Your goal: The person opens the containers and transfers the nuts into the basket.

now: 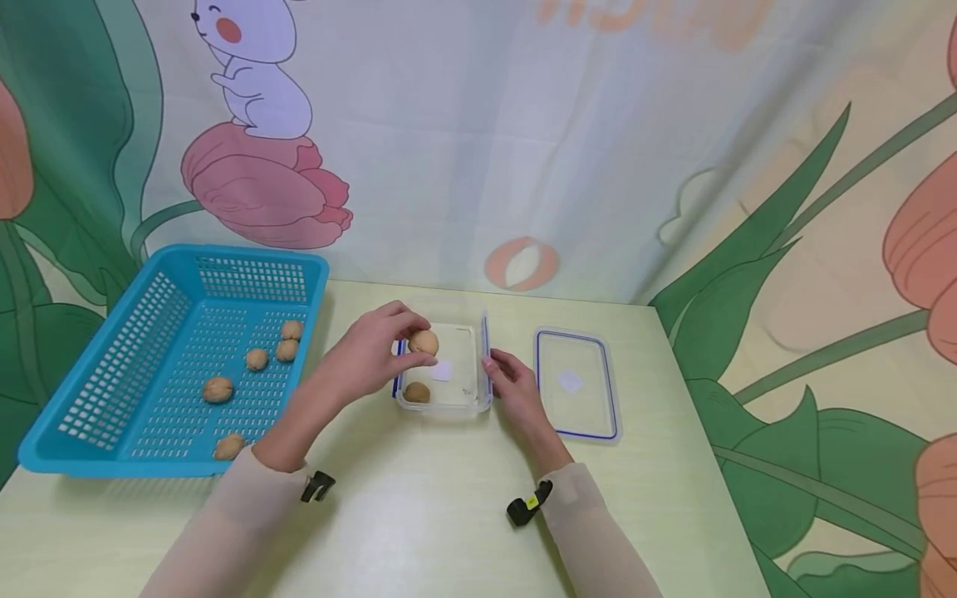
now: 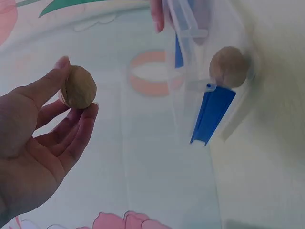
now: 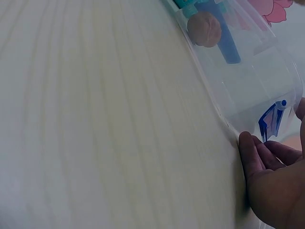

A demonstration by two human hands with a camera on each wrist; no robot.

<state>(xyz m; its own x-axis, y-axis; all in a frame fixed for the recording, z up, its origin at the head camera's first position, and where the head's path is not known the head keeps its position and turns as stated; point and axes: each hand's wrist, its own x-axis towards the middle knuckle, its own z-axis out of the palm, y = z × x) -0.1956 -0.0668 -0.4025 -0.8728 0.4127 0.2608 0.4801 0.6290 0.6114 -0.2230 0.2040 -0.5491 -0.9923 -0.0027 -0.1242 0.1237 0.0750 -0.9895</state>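
Note:
My left hand [image 1: 366, 349] holds a walnut [image 1: 424, 343] between thumb and fingers, above the left part of a clear plastic food box [image 1: 459, 407]. The left wrist view shows this walnut [image 2: 80, 87] at the fingertips, apart from the box. Another walnut [image 1: 416, 393] lies inside the box, in its front left corner. My right hand [image 1: 519, 394] grips the right side of the box, with the thumb at the wall. In the right wrist view its fingers [image 3: 252, 155] touch the box beside a blue clip [image 3: 272, 120].
A blue plastic basket [image 1: 175, 469] with several walnuts stands on the left of the table [image 1: 419, 531]. The clear lid [image 1: 576, 407] with a blue seal lies right of the box. Behind the table hangs a printed curtain [image 1: 449, 166].

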